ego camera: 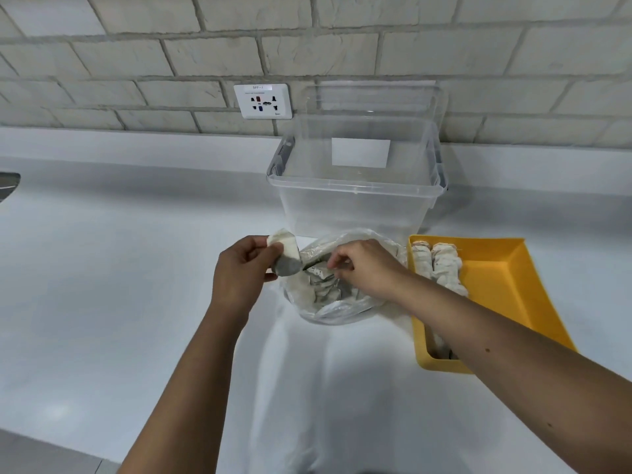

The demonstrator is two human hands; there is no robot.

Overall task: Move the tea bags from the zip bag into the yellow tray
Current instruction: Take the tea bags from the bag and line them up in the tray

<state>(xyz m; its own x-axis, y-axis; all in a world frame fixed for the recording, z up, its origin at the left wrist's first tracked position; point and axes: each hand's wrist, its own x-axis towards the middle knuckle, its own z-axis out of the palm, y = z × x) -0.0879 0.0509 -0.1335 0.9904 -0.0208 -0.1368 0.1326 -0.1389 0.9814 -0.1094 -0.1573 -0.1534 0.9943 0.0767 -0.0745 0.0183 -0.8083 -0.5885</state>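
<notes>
Across the lower frame spreads a white counter [136, 268], backed at the top by a grey brick wall [342, 53]. A clear bin [355, 200] stands open at centre, close to the wall. Right of centre lies the yellow tray [506, 278], with two rows of tea bags [444, 268] along its left side; the right forearm crosses its near corner. Just left of the tray and in front of the bin, the zip bag [335, 313] sits with its mouth open and loose tea bags [325, 289] inside. The right hand [366, 268] reaches into that mouth with its fingertips bunched; what they hold, if anything, I cannot tell. The left hand [239, 271], at the bag's left edge, pinches one tea bag [284, 256] between thumb and fingers. A wall socket [263, 101] sits to the upper left of the bin.
</notes>
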